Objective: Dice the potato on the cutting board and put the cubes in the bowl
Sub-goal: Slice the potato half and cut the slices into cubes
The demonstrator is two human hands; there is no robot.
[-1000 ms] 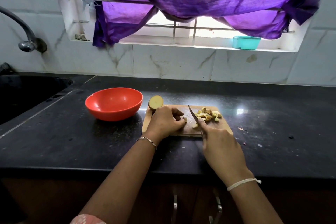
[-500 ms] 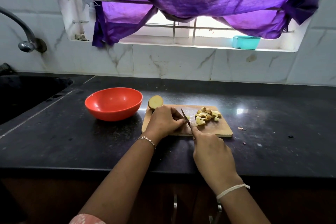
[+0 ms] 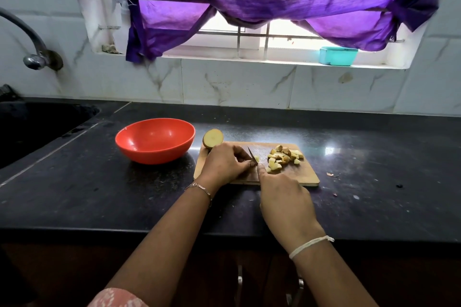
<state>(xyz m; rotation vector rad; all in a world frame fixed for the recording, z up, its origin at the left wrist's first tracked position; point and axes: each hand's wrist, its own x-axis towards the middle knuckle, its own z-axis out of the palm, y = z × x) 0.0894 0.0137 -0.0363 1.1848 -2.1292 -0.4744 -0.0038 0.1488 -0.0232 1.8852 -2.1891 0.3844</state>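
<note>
Dicing step, I judge: left hand [image 3: 224,163], grip closed on a mostly hidden potato piece [image 3: 252,162], frame centre, on the rectangular wooden cutting board [image 3: 305,176]; right hand [image 3: 284,197] grips the small dark knife [image 3: 251,154]. Next cut must clear the left hand; pale cubes [image 3: 284,157] then go to the round red plastic bowl [image 3: 154,141], centre-left

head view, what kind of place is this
Most likely a home kitchen: a black stone counter with a sink and wall tap at its left, and a cutting board of diced potato beside a red bowl.
</note>
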